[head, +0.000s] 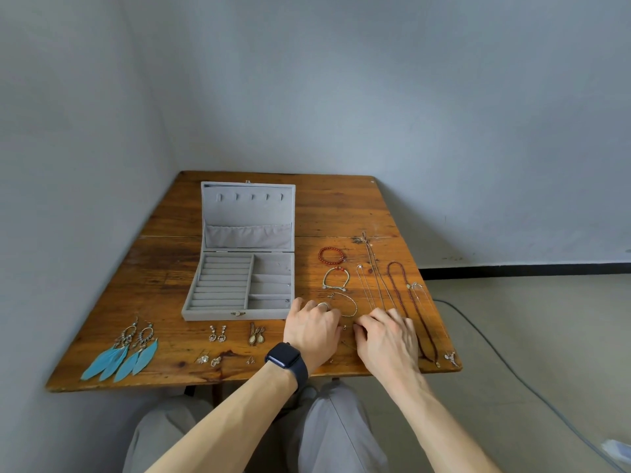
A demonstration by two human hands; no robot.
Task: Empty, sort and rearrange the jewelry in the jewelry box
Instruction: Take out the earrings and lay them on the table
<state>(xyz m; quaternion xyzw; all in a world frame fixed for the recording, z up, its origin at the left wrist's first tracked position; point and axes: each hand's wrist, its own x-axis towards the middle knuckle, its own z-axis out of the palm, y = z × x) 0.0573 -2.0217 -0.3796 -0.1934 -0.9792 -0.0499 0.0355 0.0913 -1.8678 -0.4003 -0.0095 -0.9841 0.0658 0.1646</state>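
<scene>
One view, from the head camera.

Two hands lie side by side on the near right part of the wooden bench (341, 206), knuckles up, fingers bent down to the surface. The left hand (312, 327) wears a ring and, at the wrist, a dark watch (285, 360). The right hand (387, 336) lies just beside it, fingertips turned toward the left hand. A tiny piece (344, 327) sits between them. Whether either grip is closed on anything cannot be told; the fingertips are hidden.

One grey jewelry box (235, 314) stands at the bench's middle, just left of the left hand. Its lid is laid back and its ring rolls and compartments show only lining.

Left of the box, at the near edge: a pair of blue feather earrings (119, 356). Before the box: small drop earrings (217, 334), oval pendant earrings (256, 336) and little studs (208, 360).

Right of the box, in a column: a red bead bracelet (330, 248), a pale bead bracelet (338, 268) and a thin bracelet (354, 305). Further right, laid lengthwise: fine chains (370, 257) and a dark bead necklace (395, 263).
</scene>
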